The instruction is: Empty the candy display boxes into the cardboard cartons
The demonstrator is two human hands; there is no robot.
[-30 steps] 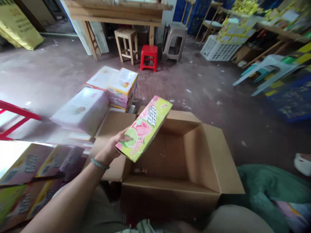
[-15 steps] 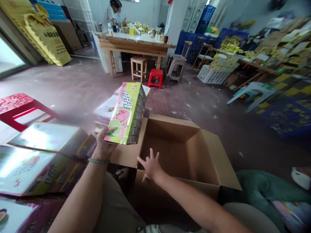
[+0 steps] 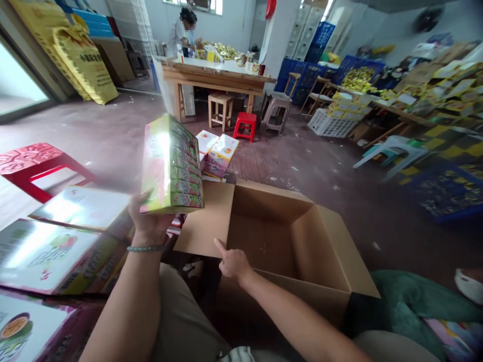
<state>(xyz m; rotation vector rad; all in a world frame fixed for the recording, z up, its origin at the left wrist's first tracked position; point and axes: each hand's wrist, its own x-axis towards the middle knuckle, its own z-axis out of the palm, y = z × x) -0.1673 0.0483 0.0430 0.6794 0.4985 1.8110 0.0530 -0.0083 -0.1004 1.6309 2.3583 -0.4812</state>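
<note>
My left hand [image 3: 148,221] grips a green and pink shrink-wrapped pack of boxes [image 3: 169,166] by its lower end, holding it upright above the left flap of an open cardboard carton [image 3: 332,251]. The carton's inside shows bare cardboard. My right hand [image 3: 233,261] rests at the carton's near left corner, index finger pointing out and the other fingers curled, holding nothing. A beaded band circles my left wrist.
Glossy packs [image 3: 53,251] lie stacked at my left, more packs [image 3: 219,151] on the floor beyond the carton. A red stool [image 3: 30,163] stands left; wooden table [image 3: 215,75], stools [image 3: 245,125] and a person [image 3: 184,30] at the back. Green cloth [image 3: 407,301] lies right.
My left hand has swung the pack from over the carton to the left and tipped it upright. My right hand came into view, spread, then curled with one finger out.
</note>
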